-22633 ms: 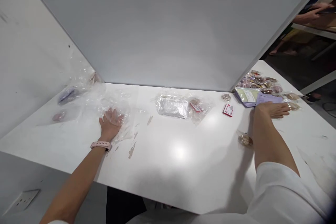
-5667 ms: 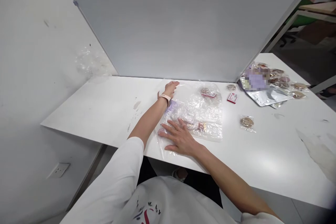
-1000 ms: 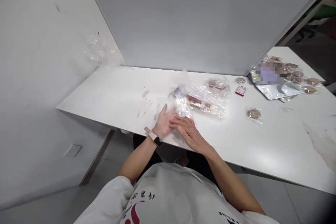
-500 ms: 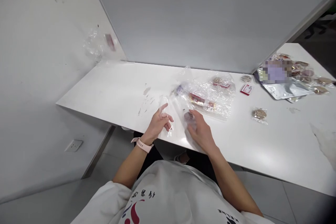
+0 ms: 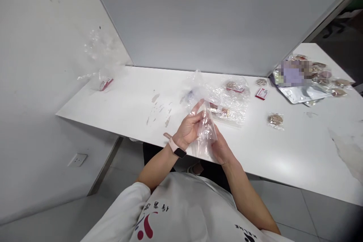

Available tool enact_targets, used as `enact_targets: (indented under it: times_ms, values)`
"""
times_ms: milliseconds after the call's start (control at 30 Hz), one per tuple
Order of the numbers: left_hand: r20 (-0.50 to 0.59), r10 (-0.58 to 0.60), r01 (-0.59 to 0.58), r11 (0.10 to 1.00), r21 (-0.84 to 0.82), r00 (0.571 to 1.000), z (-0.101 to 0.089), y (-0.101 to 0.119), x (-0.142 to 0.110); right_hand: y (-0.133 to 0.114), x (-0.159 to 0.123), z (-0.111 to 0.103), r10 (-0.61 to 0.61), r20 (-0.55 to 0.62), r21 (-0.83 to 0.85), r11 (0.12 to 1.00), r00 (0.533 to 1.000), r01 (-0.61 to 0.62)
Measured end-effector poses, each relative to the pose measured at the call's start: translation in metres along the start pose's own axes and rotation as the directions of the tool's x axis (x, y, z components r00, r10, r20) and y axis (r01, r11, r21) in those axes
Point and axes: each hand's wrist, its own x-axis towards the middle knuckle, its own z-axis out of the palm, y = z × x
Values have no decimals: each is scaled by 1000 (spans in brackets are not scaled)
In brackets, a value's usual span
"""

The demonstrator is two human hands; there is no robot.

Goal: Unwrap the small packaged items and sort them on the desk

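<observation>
A clear plastic bag (image 5: 206, 136) is held upright between my hands, near the table's front edge. My left hand (image 5: 189, 130), with a pink-strapped watch at the wrist, grips the bag from the left. My right hand (image 5: 222, 147) holds its right side, with the fingers partly behind the film. What the bag contains is blurred by the film. Just beyond my hands lie clear packages, one with red-and-gold contents (image 5: 219, 110) and another with a round brown piece and a red-and-white label (image 5: 235, 87).
At the table's left end lies a clear bag with a red-and-white packet (image 5: 106, 83), near the wall. Rightward are a small red-and-white box (image 5: 261, 93), a wrapped round brown piece (image 5: 275, 119), and silver pouches (image 5: 304, 95) beside several small packets. A grey panel (image 5: 198, 22) rises behind the table.
My left hand has moved right and closed on the clear bag beside my right hand. At the far left, the bag with the red packet has dropped from midair onto the table.
</observation>
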Motion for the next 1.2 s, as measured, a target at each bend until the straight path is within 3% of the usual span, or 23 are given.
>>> enact_targets:
  times_ms: [100,200,300,400,467,533,633,667,733,833,1000,1100,1200]
  values:
    - [31,-22,24,998,-55,999,9,-4,4,-3,2,1,44,45,177,983,998,-51]
    - [59,22,-18,998,-63,998,9,7,-6,-5,4,-9,92,64,195,975,994,-103]
    - [43,134,-133,991,-35,990,3,28,-23,-9,7,-26,88,10,26,996,996,-88]
    - [-28,210,-211,977,-20,977,-6,42,-41,-13,11,-38,-26,-42,-352,936,999,9]
    - [-92,216,-218,976,-13,972,-12,43,-52,-12,14,-36,-123,9,-627,772,992,102]
    - [-146,214,-216,976,-3,966,-18,40,-62,-8,16,-27,-241,100,-820,530,965,218]
    - [-182,209,-213,977,-2,961,-23,32,-74,-1,16,-8,-408,269,-915,176,873,364]
    - [-184,210,-214,977,-3,960,-23,31,-77,0,15,-3,-432,315,-915,100,845,391]
    - [-184,222,-227,974,-4,957,-21,32,-84,0,14,2,-427,371,-906,27,824,422]
    - [-181,268,-273,962,0,946,-16,40,-93,-7,18,-7,-394,390,-894,54,832,445]
    - [-199,361,-358,932,51,911,-16,53,-104,-15,39,-39,-374,325,-844,301,869,445]
    - [-211,383,-377,924,69,899,-22,53,-105,-16,41,-41,-481,236,-897,226,845,379]
    - [-224,374,-370,927,64,900,-27,50,-104,-19,28,-27,-632,175,-919,170,755,356]
